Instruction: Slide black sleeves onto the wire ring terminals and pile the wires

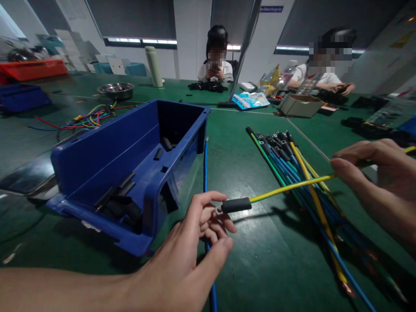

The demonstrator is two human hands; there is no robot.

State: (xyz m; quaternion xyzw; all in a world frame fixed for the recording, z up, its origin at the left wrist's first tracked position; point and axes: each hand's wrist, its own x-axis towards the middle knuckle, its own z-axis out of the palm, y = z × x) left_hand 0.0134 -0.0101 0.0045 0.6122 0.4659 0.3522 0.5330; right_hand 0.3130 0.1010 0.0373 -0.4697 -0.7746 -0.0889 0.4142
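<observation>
A yellow-green wire stretches across the middle, pinched between the thumb and fingers of my right hand. Its left end carries a black heat-shrink sleeve, with a metal ring terminal poking out. My left hand is at that end, fingers loosely curled and thumb apart; the fingers lie behind and beside the terminal, and whether they press on it is unclear. A blue wire lies on the table and passes under my left hand. Below the held wire rests a bundle of sleeved wires, blue, green and yellow.
Left of my hands stands a blue bin with loose black sleeves inside. Behind it are a tangle of coloured wires, a metal bowl and a green bottle. Two people sit across the green table, near a cardboard box.
</observation>
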